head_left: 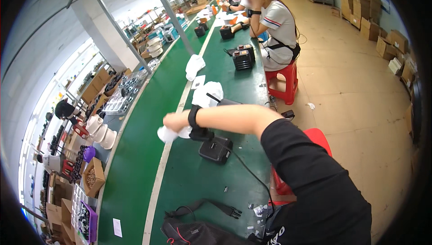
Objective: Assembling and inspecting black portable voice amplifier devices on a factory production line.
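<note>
My right arm, in a black sleeve, reaches across from the lower right over the green table. My right hand [176,121] is closed on a thin white plastic bag [167,134], partly blurred and hanging below the fingers. A black strap [193,115] with a small black device [201,134] is on that wrist. Just beneath it, a boxy black unit [216,149] lies on the table, with a black cable nearby. Beyond the forearm sits a crumpled white bag [208,93], and farther off another white bag [195,66]. My left hand is out of sight.
A green conveyor belt [130,173] runs along the table's left side. A black pouch with a buckled strap [202,231] lies near the front. Black units [243,58] stand farther along, beside a seated co-worker [276,24]. Red stools [284,83] and cartons [362,9] are at right.
</note>
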A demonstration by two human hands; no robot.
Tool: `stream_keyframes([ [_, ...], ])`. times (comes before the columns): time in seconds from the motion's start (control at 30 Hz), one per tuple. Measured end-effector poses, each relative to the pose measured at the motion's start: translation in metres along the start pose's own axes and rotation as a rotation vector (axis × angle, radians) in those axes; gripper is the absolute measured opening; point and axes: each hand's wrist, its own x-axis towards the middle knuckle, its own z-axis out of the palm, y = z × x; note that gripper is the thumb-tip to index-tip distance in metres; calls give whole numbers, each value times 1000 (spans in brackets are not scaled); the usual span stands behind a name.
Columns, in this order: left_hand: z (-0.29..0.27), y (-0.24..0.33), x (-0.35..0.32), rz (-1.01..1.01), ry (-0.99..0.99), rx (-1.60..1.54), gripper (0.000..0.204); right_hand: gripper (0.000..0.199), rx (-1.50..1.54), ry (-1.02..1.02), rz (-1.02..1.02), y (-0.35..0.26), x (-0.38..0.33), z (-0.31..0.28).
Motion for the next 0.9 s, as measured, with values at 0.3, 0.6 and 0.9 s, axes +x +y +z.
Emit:
stream_keyframes([
  [0.3,5,-10,-3,-131,25,13,24,29,-460,-431,636,188,-28,-51],
  [0.6,42,-177,21,1259,207,473,22,74,788,373,371,100,1,-79],
  [0.9,43,-132,29,17,52,65,23,35,-555,-480,501,148,-38,-18],
])
